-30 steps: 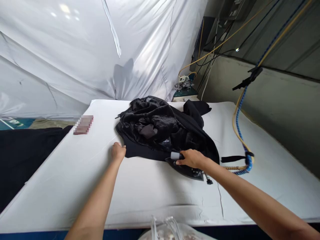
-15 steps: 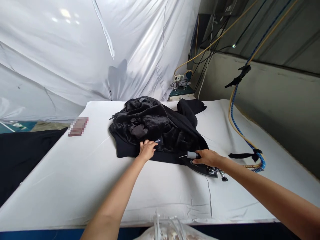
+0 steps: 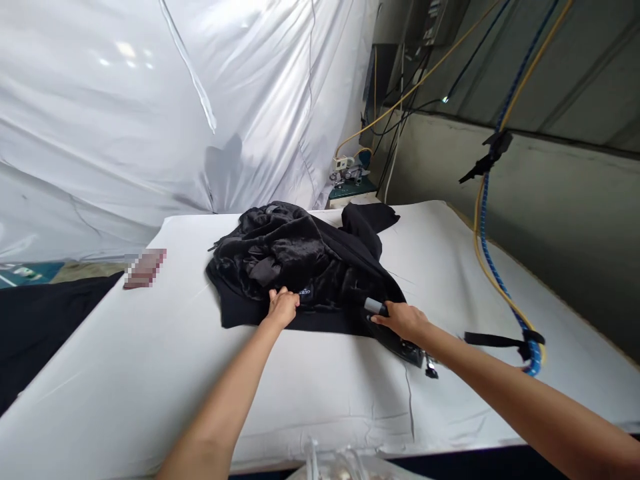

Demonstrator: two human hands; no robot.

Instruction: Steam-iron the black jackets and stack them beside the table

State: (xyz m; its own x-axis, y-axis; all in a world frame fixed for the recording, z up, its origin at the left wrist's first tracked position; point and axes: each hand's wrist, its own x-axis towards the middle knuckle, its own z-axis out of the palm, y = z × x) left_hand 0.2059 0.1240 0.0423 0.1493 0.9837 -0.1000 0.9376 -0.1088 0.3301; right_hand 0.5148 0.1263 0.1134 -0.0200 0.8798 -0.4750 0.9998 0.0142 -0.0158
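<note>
A black garment (image 3: 345, 272) with a plush lining, a ribbed hem and a small "GUES…" label (image 3: 305, 291) lies bunched on the white-covered table. My left hand (image 3: 283, 307) is closed at its hem just left of the label, fingers curled over the fabric. On the right end of the hem rests a dark steam iron (image 3: 376, 306) with a grey-tipped handle. My right hand (image 3: 404, 321) is wrapped round that handle, hiding part of the iron. The iron's soleplate is out of sight against the cloth.
Blue and yellow hoses (image 3: 487, 247) with black ties hang down at the right toward the iron. A blurred reddish item (image 3: 146, 269) lies at the table's left edge, near dark cloth (image 3: 50, 327). Behind hang white sheeting (image 3: 260, 113) and a sewing machine (image 3: 349, 172).
The camera view has shifted slightly. My left fingers are more curled on the hem. The iron has turned a little but stays at about the same spot on the garment.
</note>
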